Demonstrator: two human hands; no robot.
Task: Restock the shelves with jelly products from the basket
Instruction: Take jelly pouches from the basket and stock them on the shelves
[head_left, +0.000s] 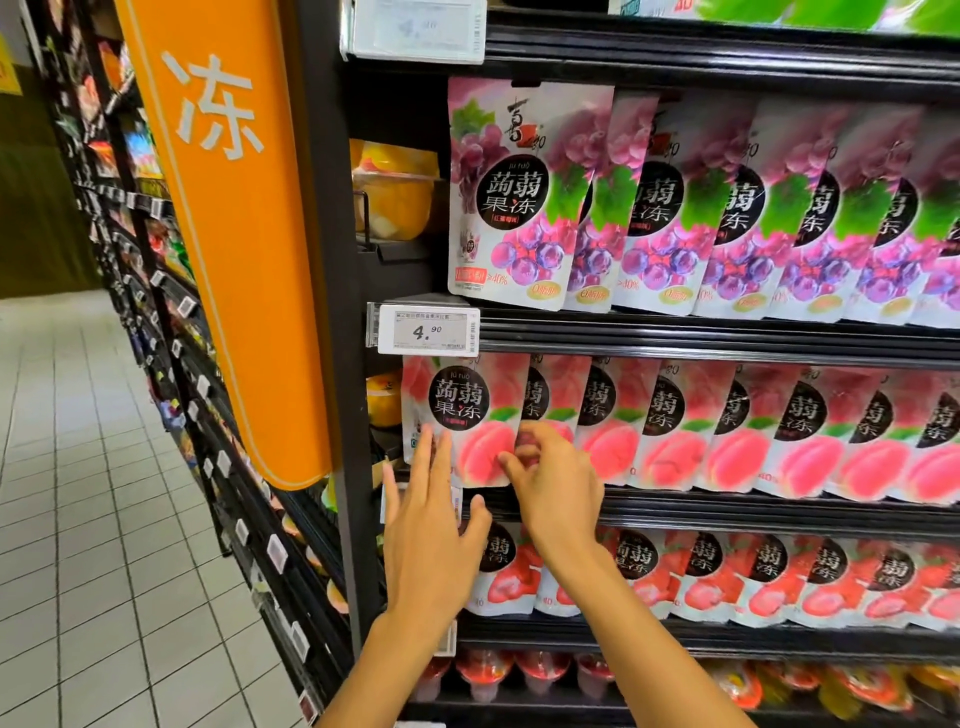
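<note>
the left grip (431, 519) is wide: its fingers are straight and spread, and their tips touch the lower left of the front peach pouch (467, 410). the right grip (550, 483) is narrow, with thumb and curled fingers pinching the lower right edge of the same pouch, just where it overlaps the next one behind it. both forearms reach up from the bottom of the view, the left crossing a small tag on the shelf edge below.

the front peach pouch stands upright at the left end of the middle shelf, its top tucked just under a price tag (428, 332) reading 4.90. behind it, a row of peach pouches (727, 431) runs off to the right, each overlapping the next. the shelf rail (727, 338) above them carries a row of grape pouches (675, 218), purple and green, packed the same way. below the hands is a row of strawberry pouches (779, 577), and on the lowest shelf in view sit red jelly cups (540, 670), partly blurred.

left of the pouches, past the black upright, yellow fruit cups (395, 197) sit in a side rack. an orange sign (228, 208) with a white character hangs in front of the next bay, whose shelves run away along a pale tiled floor (78, 493).
</note>
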